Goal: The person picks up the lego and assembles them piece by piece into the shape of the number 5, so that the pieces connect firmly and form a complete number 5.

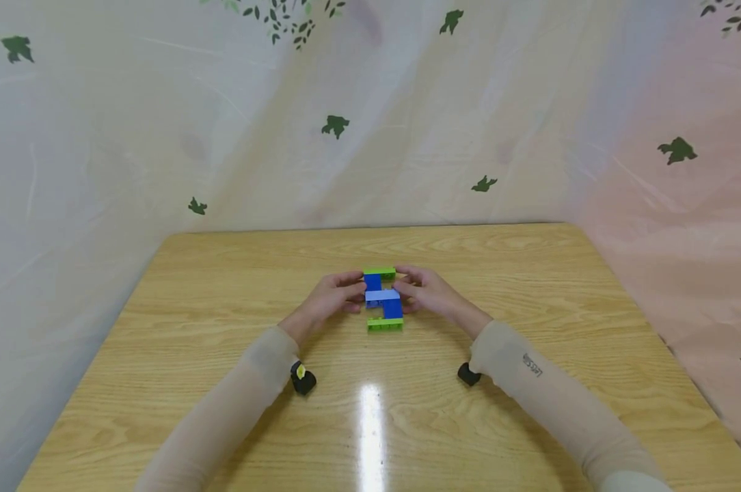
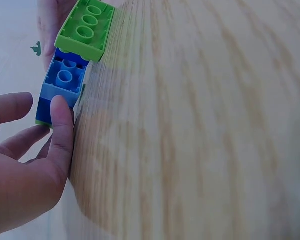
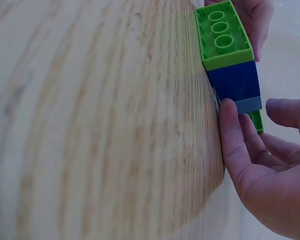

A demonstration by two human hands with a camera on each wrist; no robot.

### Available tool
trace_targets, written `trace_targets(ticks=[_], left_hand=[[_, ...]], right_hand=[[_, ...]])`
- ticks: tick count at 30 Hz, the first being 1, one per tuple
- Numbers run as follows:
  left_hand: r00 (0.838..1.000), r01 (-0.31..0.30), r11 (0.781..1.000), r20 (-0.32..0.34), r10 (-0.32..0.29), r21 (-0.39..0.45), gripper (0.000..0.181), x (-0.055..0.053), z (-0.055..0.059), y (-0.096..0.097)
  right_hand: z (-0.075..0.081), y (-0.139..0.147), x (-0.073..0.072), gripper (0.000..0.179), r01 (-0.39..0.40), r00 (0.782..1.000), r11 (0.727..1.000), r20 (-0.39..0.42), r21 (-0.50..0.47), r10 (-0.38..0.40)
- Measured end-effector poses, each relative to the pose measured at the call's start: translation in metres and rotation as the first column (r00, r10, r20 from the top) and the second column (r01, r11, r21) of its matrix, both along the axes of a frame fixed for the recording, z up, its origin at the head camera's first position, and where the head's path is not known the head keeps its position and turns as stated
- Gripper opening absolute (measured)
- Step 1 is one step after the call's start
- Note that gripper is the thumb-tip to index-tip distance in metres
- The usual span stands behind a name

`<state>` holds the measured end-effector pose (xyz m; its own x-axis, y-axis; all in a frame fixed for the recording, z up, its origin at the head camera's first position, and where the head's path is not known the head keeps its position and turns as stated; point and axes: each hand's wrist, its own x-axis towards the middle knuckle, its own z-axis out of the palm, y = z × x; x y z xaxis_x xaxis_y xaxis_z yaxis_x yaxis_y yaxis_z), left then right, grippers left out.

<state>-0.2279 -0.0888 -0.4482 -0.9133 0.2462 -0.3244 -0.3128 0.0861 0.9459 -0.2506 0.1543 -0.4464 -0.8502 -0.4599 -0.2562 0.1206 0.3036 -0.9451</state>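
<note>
A stepped stack of toy building bricks lies on its side on the table: a green brick nearest me, a blue brick, a light blue brick, a second blue brick and another green brick at the far end. My left hand flanks the stack on the left, lower fingertips at the light blue and blue bricks. From the other side my right hand touches it, one fingertip against the near blue brick. Both thumbs stand a little off the bricks in the wrist views.
The wooden table reaches back to a pale curtain printed with leaves and birds. Small black wrist devices hang under both sleeves, one at the left wrist and one at the right wrist.
</note>
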Motion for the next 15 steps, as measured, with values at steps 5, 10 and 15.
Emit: trace_targets(ticks=[5,10,15], left_hand=[[1.000,0.000,1.000,-0.005,0.000,-0.002,0.051,-0.0011,-0.0020,0.0001],[1.000,0.001,1.000,-0.007,-0.001,0.001,0.052,-0.0004,-0.0021,-0.0002],[1.000,0.002,1.000,-0.008,-0.002,0.003,0.052,-0.0007,-0.0029,-0.0007]], right_hand=[[-0.0009,0.0010,-0.0016,0.058,-0.004,1.000,1.000,0.009,0.005,0.004],[-0.0024,0.0018,-0.0036,0.058,0.000,1.000,1.000,0.020,0.006,0.000],[-0.0037,0.0016,-0.0037,0.058,0.002,1.000,1.000,0.020,0.004,-0.002]])
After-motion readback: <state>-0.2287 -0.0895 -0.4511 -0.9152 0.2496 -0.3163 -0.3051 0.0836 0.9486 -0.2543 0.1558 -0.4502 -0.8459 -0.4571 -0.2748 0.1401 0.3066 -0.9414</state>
